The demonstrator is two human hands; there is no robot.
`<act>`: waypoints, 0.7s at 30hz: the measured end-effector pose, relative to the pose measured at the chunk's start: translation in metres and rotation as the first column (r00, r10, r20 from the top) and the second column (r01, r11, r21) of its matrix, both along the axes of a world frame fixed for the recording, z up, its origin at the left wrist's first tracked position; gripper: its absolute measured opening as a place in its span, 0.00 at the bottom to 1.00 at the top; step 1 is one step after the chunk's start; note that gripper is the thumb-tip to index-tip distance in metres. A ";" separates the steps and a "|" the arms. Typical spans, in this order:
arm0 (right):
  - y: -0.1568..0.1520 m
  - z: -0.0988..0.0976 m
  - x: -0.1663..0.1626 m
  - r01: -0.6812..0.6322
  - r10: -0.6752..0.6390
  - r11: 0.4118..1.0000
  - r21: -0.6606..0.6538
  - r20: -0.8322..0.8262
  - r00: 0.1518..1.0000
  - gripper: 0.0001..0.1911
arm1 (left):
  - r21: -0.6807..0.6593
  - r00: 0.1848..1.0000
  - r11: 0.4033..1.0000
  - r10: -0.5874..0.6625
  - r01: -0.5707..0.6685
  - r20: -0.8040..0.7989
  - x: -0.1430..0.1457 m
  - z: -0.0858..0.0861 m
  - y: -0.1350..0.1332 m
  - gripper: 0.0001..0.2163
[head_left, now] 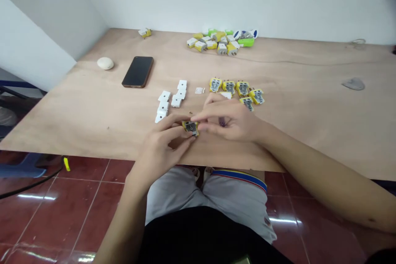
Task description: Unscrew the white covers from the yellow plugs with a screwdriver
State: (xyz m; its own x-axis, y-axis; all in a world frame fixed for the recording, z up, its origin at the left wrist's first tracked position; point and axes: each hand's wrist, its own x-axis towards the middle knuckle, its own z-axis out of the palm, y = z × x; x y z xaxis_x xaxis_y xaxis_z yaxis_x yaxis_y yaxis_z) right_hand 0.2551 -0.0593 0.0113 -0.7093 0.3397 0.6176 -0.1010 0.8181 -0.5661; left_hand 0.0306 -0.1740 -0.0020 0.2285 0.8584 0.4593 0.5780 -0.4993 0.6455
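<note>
Near the table's front edge, my left hand [163, 140] grips an opened yellow plug half [191, 127] with grey inner parts facing up. The fingers of my right hand [227, 119] are pinched at its right side; whether they hold a small part is hidden. Beyond my right hand lie several similar opened yellow plug halves [243, 88], one partly covered by the hand. Past my left hand, white plug covers [163, 107] stand in two short rows. A small flat white piece [199, 90] lies between the covers and the yellow halves.
At the back is a pile of yellow, white and green plugs [218, 43]. A single plug [144, 32] lies at the back left. A phone [137, 71] and a white egg-shaped object [105, 63] rest on the left. A grey flat piece [354, 83] lies at right.
</note>
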 end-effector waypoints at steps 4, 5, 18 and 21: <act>-0.005 0.031 -0.004 0.044 -0.207 0.885 -0.463 -0.307 0.929 0.22 | 0.001 1.000 1.000 0.006 -0.006 0.013 0.000 -0.002 0.000 0.03; -0.006 0.039 -0.007 -0.026 -0.210 0.815 -0.579 -0.337 0.918 0.23 | 0.006 1.000 1.000 0.001 -0.001 0.013 0.000 -0.003 0.000 0.03; -0.009 0.025 -0.039 -0.367 -0.040 0.284 -0.886 -0.393 0.919 0.24 | 0.020 1.000 1.000 0.005 -0.004 -0.012 0.000 -0.005 0.000 0.04; -0.010 0.025 -0.037 -0.374 -0.035 0.295 -0.880 -0.401 0.916 0.24 | 0.018 1.000 1.000 0.012 -0.012 -0.014 0.001 -0.005 0.000 0.05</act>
